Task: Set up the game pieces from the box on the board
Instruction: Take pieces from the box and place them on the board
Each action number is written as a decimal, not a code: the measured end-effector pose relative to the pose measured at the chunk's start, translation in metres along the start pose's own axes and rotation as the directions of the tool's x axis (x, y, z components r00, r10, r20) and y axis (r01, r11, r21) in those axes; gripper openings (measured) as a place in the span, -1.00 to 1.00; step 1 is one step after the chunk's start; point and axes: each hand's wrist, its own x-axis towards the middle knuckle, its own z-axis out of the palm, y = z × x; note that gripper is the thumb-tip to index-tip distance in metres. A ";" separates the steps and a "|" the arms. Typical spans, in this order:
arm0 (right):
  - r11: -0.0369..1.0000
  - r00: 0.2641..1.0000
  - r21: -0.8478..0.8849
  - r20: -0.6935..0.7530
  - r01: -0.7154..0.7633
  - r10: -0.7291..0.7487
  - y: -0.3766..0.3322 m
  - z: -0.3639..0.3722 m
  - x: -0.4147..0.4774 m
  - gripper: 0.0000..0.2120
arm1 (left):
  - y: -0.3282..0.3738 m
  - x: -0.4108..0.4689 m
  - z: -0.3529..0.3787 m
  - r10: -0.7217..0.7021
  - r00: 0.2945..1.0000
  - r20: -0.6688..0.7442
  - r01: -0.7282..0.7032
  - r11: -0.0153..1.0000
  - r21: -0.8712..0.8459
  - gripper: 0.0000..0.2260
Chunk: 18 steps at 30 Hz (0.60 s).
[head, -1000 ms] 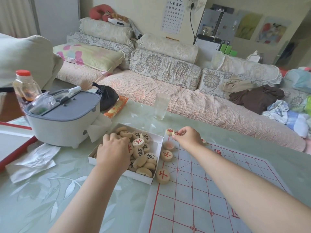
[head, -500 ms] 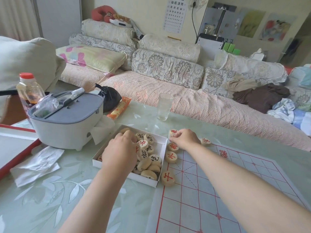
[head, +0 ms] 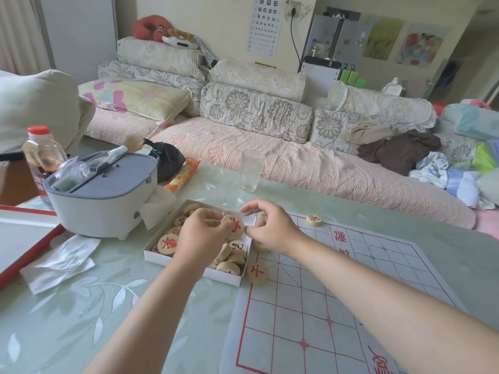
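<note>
Pale-green table (head: 81,319) with board (head: 310,306), floral sofa (head: 256,147)

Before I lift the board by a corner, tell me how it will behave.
The board looks like a thin sheet lying flat, so it will probably flop, not stay stiff. The round pieces on it would likely slide or roll off. It seems light, and may skid on the glossy table.

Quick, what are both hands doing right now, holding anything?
Left hand: pinching a red-marked piece over the box.
Right hand: open, fingers spread beside that piece.
</note>
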 end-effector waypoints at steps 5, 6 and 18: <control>0.997 0.995 0.059 0.087 0.046 -0.051 -0.020 0.004 -0.040 -0.61 | 0.006 -0.023 -0.008 -0.064 0.993 0.098 0.077 0.988 -0.137 -0.85; 0.997 0.997 0.064 0.066 0.046 -0.051 -0.022 0.004 -0.046 -0.61 | 0.007 -0.028 -0.009 -0.072 0.991 0.115 0.088 0.986 -0.140 -0.85; 0.935 0.990 -0.332 0.005 -0.129 0.138 -0.009 0.008 -0.110 -0.66 | -0.027 -0.053 -0.021 0.317 0.868 0.383 -0.494 0.470 0.731 -0.72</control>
